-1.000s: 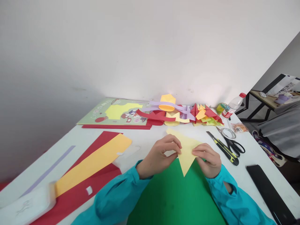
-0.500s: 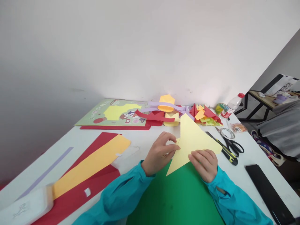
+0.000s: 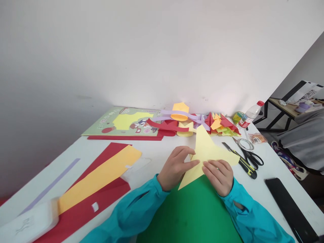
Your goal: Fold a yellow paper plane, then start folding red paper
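Note:
A pale yellow folded paper [image 3: 206,150] lies on the white table, partly over a green sheet [image 3: 192,216]. My left hand [image 3: 176,167] rests on its left edge with fingers pressed down on the paper. My right hand [image 3: 219,175] covers its lower middle, fingers curled onto the paper. Both sleeves are teal. One yellow corner points toward me between the hands, another points away toward the wall.
Red paper [image 3: 86,206] and an orange strip [image 3: 101,177] lie at the left. A booklet [image 3: 124,123] and a pile of folded paper crafts [image 3: 194,123] sit by the wall. Scissors [image 3: 249,155], a utility knife [image 3: 240,160], a tape roll [image 3: 246,144], a bottle [image 3: 249,114] and a black phone [image 3: 291,209] lie at the right.
The yellow paper has been turned and opened out wider; its far corner now points toward the wall. Both hands have closed in toward its lower middle.

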The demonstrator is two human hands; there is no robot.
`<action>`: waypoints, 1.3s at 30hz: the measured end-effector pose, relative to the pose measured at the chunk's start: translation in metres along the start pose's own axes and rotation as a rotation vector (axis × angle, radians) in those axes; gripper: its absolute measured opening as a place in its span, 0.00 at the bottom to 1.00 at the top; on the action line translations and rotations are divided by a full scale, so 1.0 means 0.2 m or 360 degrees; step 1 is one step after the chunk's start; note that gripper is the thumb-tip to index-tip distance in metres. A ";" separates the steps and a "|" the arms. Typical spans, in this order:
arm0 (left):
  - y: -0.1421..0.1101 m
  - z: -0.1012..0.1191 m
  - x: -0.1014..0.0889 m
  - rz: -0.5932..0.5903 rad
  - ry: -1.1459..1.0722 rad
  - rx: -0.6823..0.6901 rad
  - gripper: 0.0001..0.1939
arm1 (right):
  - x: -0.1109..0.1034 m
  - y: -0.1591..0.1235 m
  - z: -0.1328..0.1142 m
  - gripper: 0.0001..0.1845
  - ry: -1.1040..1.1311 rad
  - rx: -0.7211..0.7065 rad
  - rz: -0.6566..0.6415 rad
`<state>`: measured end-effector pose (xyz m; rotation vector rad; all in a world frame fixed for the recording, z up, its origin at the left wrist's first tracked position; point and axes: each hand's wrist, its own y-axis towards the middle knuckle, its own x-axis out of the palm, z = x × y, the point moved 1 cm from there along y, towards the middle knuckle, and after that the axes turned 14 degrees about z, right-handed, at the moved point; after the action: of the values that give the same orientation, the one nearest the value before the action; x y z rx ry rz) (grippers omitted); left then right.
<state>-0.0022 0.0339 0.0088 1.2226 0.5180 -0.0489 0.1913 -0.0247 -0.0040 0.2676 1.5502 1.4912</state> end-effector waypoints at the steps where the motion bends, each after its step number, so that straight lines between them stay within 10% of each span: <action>1: -0.01 -0.01 0.00 -0.0040 -0.0036 -0.0041 0.09 | 0.01 0.01 0.00 0.16 0.0017 -0.0004 -0.0011; 11: -0.05 -0.01 0.08 -0.0333 -0.0767 -0.0677 0.12 | 0.04 0.05 0.00 0.16 -0.0012 0.0166 -0.0074; 24: -0.21 -0.11 0.08 -0.0718 -0.1070 -0.1302 0.23 | 0.16 -0.04 -0.01 0.16 0.0352 0.0633 -0.0834; 28: -0.23 -0.15 -0.07 -0.0802 -0.0913 -0.1060 0.23 | 0.20 -0.06 -0.08 0.18 0.0302 0.0662 -0.1068; 32: -0.23 -0.02 -0.15 -0.1015 0.0000 -0.0457 0.23 | 0.21 -0.06 -0.11 0.21 0.0199 0.0625 -0.1196; 39: -0.41 0.33 0.00 -0.0966 0.0628 -0.0001 0.18 | 0.21 -0.04 -0.09 0.26 0.0154 0.0591 -0.1264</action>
<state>-0.0042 -0.0541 -0.0477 1.0391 1.2221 -0.3261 0.1584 -0.0089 -0.0338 -0.2052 1.7209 0.6043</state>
